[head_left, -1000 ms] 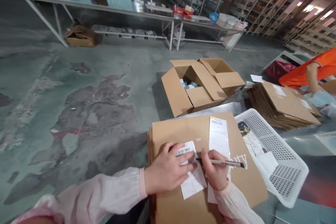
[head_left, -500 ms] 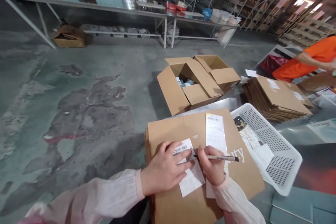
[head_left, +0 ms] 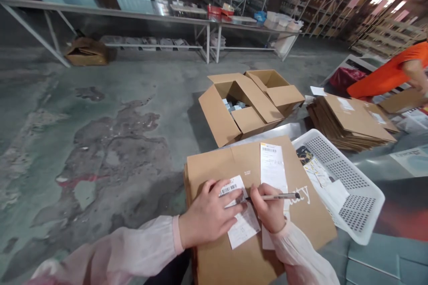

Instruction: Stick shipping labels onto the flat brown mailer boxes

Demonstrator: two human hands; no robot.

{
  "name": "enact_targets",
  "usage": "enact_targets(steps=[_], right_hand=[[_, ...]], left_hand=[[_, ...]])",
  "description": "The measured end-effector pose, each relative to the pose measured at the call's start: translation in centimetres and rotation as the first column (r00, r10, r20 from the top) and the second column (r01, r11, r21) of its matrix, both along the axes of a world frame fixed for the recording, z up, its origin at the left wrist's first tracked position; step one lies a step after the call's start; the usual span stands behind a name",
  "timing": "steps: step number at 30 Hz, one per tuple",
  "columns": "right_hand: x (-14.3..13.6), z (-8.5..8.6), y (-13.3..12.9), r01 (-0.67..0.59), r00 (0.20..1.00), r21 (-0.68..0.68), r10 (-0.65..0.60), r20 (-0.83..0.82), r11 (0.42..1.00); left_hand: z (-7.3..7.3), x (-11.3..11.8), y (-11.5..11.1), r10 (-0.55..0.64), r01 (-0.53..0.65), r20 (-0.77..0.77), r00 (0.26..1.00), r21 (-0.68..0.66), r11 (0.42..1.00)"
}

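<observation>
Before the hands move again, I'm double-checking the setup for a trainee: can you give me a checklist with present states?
1. Pen gripped in the right hand: ok.
2. Left hand resting on the left slip: ok.
3. Cardboard stack beneath both slips: ok.
4. Right slip fully uncovered: not ok; the right hand and sleeve cover part.
5. Pen tip touching paper: cannot tell.
6. White basket clear of both hands: ok.

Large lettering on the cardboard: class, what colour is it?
White lettering on brown cardboard; the head view shows it best.
</observation>
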State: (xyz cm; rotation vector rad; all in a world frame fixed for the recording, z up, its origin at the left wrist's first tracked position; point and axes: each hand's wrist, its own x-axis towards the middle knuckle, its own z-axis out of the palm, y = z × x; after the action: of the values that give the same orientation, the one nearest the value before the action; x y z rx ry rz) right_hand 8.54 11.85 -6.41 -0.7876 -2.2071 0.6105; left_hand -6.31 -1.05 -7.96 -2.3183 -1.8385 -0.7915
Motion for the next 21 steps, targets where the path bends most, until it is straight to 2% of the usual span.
enact_targets(steps=[11,16,19,21], right_hand=[[-0.04,0.47,-0.07,0.023,1.0,-0.003,-0.023,0.021,1.0],[0.02,0.11,-0.11,0.025,1.0,-0.021,-0.025,0.01,0.999],[0.1,-0.03,0.36,0.011,1.0,-0.088,-0.009,0.022,0.996],[0.31,0.26,0.63,0.015,1.0,-0.22,-0.016,-0.002,0.975]], left_hand=[[0.03,0.05,0.02,0.003,-0.004,0.009,1.0,0.016,1.0],[-0.09,0.13,-0.03,0.013,-0.013,0.008,1.0,-0.001,1.0],[-0.03,0.08,0.19,0.024,-0.023,0.013,1.0,-0.026,0.999],[0.3,0.19,0.28,0.021,-0.021,-0.002,1.0,-0.013,1.0]])
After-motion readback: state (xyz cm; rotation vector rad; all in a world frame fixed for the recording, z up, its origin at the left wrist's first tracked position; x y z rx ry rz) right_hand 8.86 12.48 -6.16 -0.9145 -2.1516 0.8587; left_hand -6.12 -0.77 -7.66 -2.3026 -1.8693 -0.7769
